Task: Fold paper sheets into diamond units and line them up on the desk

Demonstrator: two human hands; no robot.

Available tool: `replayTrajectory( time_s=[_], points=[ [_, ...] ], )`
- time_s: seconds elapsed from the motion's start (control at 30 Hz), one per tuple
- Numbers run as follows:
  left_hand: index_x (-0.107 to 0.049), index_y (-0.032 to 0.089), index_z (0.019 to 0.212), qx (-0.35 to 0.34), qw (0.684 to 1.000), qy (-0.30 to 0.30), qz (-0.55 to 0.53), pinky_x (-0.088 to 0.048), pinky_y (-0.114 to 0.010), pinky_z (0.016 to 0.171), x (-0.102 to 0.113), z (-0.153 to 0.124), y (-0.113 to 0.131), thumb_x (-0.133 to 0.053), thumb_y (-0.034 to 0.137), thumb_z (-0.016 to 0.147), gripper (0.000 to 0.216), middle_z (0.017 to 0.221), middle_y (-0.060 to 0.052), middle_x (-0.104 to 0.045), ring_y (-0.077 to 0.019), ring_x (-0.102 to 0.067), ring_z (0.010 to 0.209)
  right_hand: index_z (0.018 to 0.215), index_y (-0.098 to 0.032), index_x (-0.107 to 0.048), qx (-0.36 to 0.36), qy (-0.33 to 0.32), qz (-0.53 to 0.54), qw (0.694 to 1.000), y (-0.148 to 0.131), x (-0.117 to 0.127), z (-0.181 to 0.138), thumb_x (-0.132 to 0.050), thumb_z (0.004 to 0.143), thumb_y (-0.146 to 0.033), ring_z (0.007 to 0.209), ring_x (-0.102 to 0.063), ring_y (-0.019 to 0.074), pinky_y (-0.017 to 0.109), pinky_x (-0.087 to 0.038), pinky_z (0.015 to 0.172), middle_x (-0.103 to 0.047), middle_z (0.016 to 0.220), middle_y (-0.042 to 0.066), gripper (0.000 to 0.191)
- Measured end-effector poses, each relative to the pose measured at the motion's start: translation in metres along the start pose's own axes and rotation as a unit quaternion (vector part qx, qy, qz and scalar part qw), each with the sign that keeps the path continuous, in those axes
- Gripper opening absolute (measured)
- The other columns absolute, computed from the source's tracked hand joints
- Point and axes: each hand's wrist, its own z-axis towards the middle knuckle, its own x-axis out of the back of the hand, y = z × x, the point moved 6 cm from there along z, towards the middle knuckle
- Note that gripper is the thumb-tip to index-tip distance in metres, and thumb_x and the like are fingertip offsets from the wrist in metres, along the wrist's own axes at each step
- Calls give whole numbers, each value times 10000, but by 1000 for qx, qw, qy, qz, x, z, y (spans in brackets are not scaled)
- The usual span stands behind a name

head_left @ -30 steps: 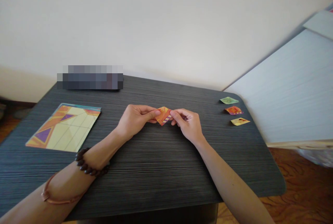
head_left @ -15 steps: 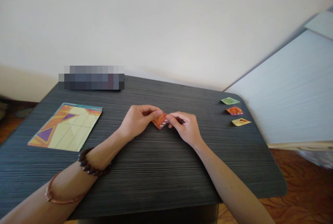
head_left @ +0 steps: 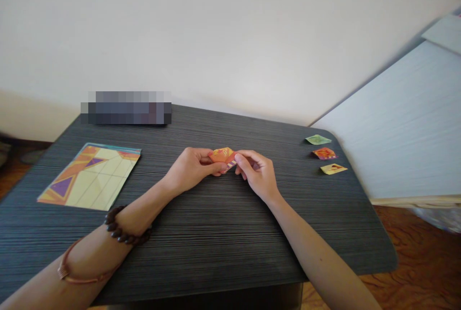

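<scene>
A small folded piece of orange patterned paper [head_left: 223,155], with a striped purple and white edge, is held between both hands over the middle of the dark table. My left hand [head_left: 190,168] pinches its left side, thumb in front and fingers behind. At its right edge, my right hand [head_left: 257,170] grips the paper between thumb and curled fingers. Parts of the paper are hidden by the fingertips. A dark bead bracelet and a thin reddish-brown one circle the left forearm.
A stack of patterned paper sheets [head_left: 97,175] lies at the left of the dark table [head_left: 216,233]. Small folded papers in green [head_left: 318,140], orange [head_left: 325,153] and yellow [head_left: 333,169] lie near the right edge. A blurred-out object [head_left: 126,108] stands at the back left, by the wall.
The folded paper has been tilted and raised a little, so its upper orange-yellow face shows more. The left thumb has moved down to its lower edge. Both hands keep hold.
</scene>
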Motion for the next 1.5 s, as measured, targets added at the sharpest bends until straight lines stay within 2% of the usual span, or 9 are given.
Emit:
replayTrajectory(
  time_s=[0.13,0.3,0.53,0.73,0.83,1.0,1.2,1.37,1.5],
  points=[
    [-705,156,805,-7,999,-25,47,-525,-271,678,-5,-2,2,-691,354,704,223,736,-34,-721,-170,-666,698,871,-214,-663,38,-14,-32,999,-7,-3,0,-577,829,-382,608,-550,103,240,-457,568,-638,798,16,193],
    [-707,169,737,4,995,-48,86,-513,-242,628,-9,-3,3,-679,326,712,162,697,-20,-711,-155,-652,655,743,-206,-627,59,17,-60,996,-13,-1,-1,-572,835,-344,638,-546,116,249,-447,601,-607,729,5,175],
    [-695,137,869,-33,994,-88,48,-548,-276,691,-12,-4,6,-475,407,871,347,815,-53,-707,-168,-655,753,750,-197,-623,74,26,-62,995,-14,0,-2,-573,838,-319,631,-530,108,246,-428,602,-595,721,0,159],
    [-669,117,785,-75,983,-90,144,-489,-230,602,-14,-7,13,-438,378,902,367,689,-32,-665,-116,-600,594,751,-192,-628,79,8,-79,994,-16,-4,-3,-565,842,-326,645,-551,109,244,-439,617,-608,724,1,173],
    [-671,127,776,-53,987,-98,115,-483,-214,594,-16,-7,13,-478,359,884,320,711,-25,-680,-100,-591,585,741,-196,-642,74,31,-84,993,-15,-2,-3,-583,832,-330,619,-542,106,244,-435,606,-605,693,-5,172],
    [-672,137,807,4,993,-111,37,-509,-205,615,-19,-5,5,-681,288,732,170,741,-13,-701,-105,-612,638,744,-199,-665,54,55,-66,995,-10,3,-1,-616,805,-353,596,-534,105,240,-427,573,-603,678,-6,173],
    [-674,119,864,7,998,-54,16,-526,-235,656,-8,-3,1,-677,327,739,242,734,-37,-714,-114,-625,631,776,-187,-649,46,4,-47,998,-8,-1,0,-613,808,-356,603,-535,103,236,-416,566,-615,707,3,176],
    [-672,111,839,7,997,-78,23,-529,-240,686,-10,-3,2,-651,356,763,258,776,-51,-713,-129,-641,689,701,-183,-622,79,9,-83,993,-12,1,-1,-586,833,-327,588,-503,95,238,-395,568,-570,670,-6,199],
    [-661,101,809,-31,996,-73,41,-535,-248,651,-12,-3,7,-524,428,846,357,776,-65,-691,-137,-632,693,718,-185,-626,58,-26,-76,995,-6,-1,0,-596,824,-356,590,-508,100,240,-395,565,-576,675,-4,203]
  ],
)
